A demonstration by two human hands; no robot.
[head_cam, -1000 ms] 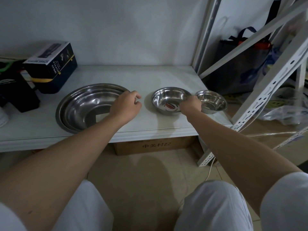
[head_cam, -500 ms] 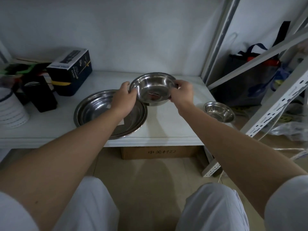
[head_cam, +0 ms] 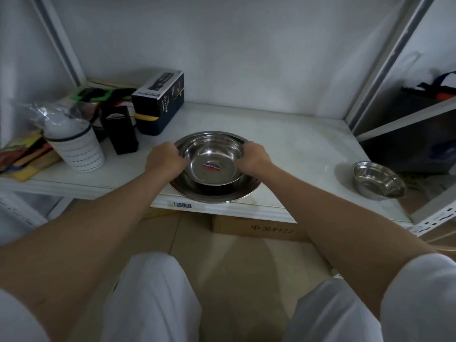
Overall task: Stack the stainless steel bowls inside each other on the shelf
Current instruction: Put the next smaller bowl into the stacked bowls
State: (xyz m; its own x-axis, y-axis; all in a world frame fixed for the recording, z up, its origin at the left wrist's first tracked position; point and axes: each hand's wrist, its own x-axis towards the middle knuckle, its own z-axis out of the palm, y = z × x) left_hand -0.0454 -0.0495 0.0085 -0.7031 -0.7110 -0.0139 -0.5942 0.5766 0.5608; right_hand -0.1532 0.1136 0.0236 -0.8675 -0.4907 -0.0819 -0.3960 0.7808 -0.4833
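Note:
A medium steel bowl [head_cam: 212,160] with a red sticker inside sits within the large steel bowl [head_cam: 222,195] near the front edge of the white shelf [head_cam: 291,144]. My left hand [head_cam: 164,157] grips the medium bowl's left rim and my right hand [head_cam: 253,156] grips its right rim. Whether the medium bowl rests fully on the large one I cannot tell. A small steel bowl [head_cam: 377,180] stands alone at the shelf's right end, well apart from both hands.
A dark blue box [head_cam: 159,104], a black case [head_cam: 121,133], a white striped cup with plastic wrap [head_cam: 76,146] and colourful clutter [head_cam: 22,156] fill the shelf's left side. A cardboard box [head_cam: 259,229] lies under the shelf. Metal uprights [head_cam: 385,60] frame the right.
The medium bowl, lifted from the shelf by both hands, has moved left and down into the large bowl. The camera has shifted, so the large bowl now sits mid-view.

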